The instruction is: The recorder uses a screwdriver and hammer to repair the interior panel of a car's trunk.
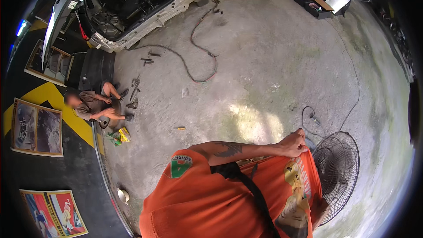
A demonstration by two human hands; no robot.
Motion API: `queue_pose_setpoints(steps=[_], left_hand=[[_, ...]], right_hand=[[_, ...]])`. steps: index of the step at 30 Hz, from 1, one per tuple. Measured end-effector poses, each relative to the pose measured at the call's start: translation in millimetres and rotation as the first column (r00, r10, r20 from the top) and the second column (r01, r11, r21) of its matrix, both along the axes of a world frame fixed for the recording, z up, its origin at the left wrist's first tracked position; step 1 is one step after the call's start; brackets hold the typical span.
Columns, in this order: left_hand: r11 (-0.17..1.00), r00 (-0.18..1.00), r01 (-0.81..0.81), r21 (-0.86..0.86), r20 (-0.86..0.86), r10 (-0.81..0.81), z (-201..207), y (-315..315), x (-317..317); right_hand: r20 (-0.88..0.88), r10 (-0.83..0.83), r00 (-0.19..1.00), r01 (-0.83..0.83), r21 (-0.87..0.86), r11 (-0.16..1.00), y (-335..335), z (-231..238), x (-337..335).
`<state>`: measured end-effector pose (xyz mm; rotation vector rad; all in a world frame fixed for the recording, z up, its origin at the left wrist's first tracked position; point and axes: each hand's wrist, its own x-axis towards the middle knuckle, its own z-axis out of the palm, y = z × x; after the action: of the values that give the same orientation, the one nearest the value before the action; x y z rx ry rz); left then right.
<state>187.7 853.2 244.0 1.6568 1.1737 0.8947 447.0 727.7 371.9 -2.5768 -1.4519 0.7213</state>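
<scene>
My left hand is closed in a fist round the cloth of my orange shirt, pulling it outward from my body. My left forearm reaches across the front of the shirt. Just past the stretched cloth stands a round black fan with a wire cage, close to my left hand. A brownish patch shows at the shirt's lower right edge beside the fan; it may be part of my right hand, but its fingers are hidden. A black strap runs down over the shirt.
Another person sits low by the left wall, hands at a rounded object. A stripped silver car body stands at upper left. A cable and tools lie on the concrete floor. A black case sits at upper right.
</scene>
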Motion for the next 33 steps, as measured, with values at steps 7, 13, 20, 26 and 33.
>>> queue_pose_setpoints(steps=[7,13,20,26,33], left_hand=[[0.996,0.998,-0.016,0.092,-0.060,0.022,9,15,-6],[0.998,0.998,-0.012,0.060,-0.054,0.015,9,20,-12],[0.999,0.999,0.029,-0.032,-0.025,-0.029,-2,13,-3],[0.994,0.997,0.049,-0.098,0.056,-0.043,10,-1,21],[0.999,0.999,-0.044,-0.024,0.003,0.044,-3,14,-3]], right_hand=[[-0.195,0.325,0.925,-0.228,0.399,0.888,-17,-44,19],[-0.563,0.074,0.823,0.030,0.173,0.984,-2,-36,24],[-0.835,0.042,0.549,0.141,0.142,0.980,27,10,15],[-0.524,0.196,0.829,-0.031,0.306,0.952,51,-3,23],[-0.033,0.328,0.944,-0.290,0.385,0.876,67,-19,39]])
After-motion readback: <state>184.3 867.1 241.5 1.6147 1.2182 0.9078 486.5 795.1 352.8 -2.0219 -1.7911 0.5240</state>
